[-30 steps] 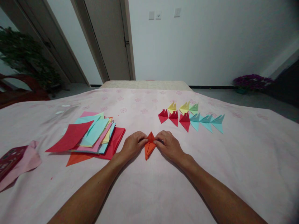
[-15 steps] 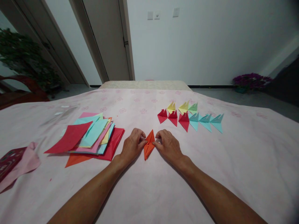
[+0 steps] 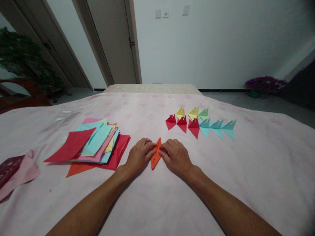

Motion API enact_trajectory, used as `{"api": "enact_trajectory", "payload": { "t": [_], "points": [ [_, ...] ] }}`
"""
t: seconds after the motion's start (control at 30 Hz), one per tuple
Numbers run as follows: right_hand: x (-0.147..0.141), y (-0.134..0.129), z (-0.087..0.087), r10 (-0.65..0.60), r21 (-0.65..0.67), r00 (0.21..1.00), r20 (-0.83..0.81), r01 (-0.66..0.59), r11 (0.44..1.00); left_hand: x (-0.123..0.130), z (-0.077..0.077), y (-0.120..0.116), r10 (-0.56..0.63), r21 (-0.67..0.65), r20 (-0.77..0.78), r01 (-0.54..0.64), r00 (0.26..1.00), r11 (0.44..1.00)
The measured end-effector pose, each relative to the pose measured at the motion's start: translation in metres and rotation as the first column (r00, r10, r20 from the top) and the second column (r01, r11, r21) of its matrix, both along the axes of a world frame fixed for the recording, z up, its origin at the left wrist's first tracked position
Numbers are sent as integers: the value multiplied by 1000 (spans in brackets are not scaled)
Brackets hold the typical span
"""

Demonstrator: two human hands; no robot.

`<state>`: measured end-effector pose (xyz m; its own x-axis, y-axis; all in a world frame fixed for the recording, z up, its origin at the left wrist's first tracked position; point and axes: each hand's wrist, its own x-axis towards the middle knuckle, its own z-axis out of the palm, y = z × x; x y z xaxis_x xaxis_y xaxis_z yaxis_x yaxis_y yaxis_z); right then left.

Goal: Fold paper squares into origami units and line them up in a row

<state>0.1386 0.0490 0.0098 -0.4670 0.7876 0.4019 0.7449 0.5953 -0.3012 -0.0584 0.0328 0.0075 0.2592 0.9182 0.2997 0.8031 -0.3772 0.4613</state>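
A folded orange paper (image 3: 156,158), a narrow diamond with points toward and away from me, lies on the pink cloth between my hands. My left hand (image 3: 141,152) pinches its left edge with thumb and fingers. On the right edge, the thumb and curled fingers of my right hand (image 3: 176,154) grip the same paper. Beyond my right hand stand folded paper birds in two rows: red ones (image 3: 194,127), blue ones (image 3: 217,127), yellow ones (image 3: 193,113) and a green one (image 3: 203,113).
Left of my hands is a loose pile of coloured paper sheets (image 3: 98,139). A dark red packet (image 3: 11,168) and pink cloth piece (image 3: 27,170) lie at the far left. The tablecloth (image 3: 221,196) has some wrinkles.
My hands have moved closer together at the orange paper, which now looks narrower. The paper pile and the birds look unchanged.
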Motion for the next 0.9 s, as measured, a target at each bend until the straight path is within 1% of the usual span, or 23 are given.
{"api": "enact_trajectory", "payload": {
  "t": [0.23,0.4,0.47,0.6,0.77,0.9],
  "points": [
    [1,1,0,-1,-4,999,-35,1,1000,-1,0,-6,-32,1,-69,32,997,999],
    [1,-2,4,127,53,990,69,-130,990,-1,-1,-7,-32,4,-152,33,988,999],
    [1,-4,4,149,66,984,95,-155,986,-2,-2,-7,-30,4,-171,31,985,1000],
    [1,-5,3,171,72,980,101,-178,981,-4,-3,-7,-51,3,-164,52,985,999],
    [1,-5,4,275,83,956,105,-284,955,-3,-3,-7,-68,-1,-204,69,977,998],
    [1,-4,4,242,81,962,126,-253,964,-1,-3,-8,-80,-20,-270,78,959,997]
  ]
}}
